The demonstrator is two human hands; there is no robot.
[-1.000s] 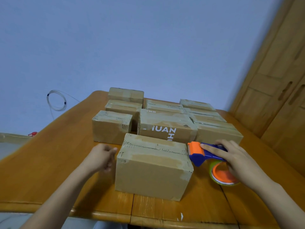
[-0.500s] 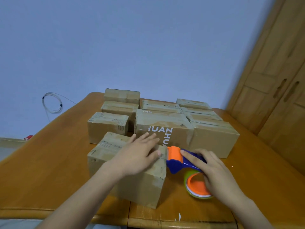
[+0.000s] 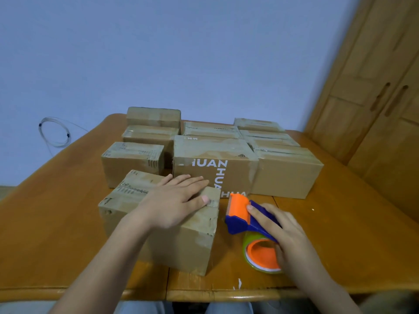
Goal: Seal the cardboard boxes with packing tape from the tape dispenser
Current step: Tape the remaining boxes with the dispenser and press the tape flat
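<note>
left hand (image 3: pixel 174 201) lying flat, fingers spread, on top of nearest cardboard box (image 3: pixel 158 234) | right hand (image 3: pixel 285 232) gripping blue-and-orange tape dispenser (image 3: pixel 251 225) resting on wooden table (image 3: pixel 340 234) just right of that box | more boxes (image 3: pixel 213 155) sitting clustered behind

Tape dispenser (image 3: pixel 247 219): blue body, orange head, orange core.
Cardboard boxes (image 3: pixel 213 164): brown; one white-lettered.
Table (image 3: pixel 56 234): orange-brown wood.
Wall (image 3: pixel 158 53): pale blue.

A room in a home is suggested: a wooden wardrobe (image 3: pixel 374 91) with slotted handles is set against a plain blue wall (image 3: pixel 158 53), and a glossy wooden surface (image 3: pixel 56 200) is loaded with cardboard boxes (image 3: pixel 215 159).
</note>
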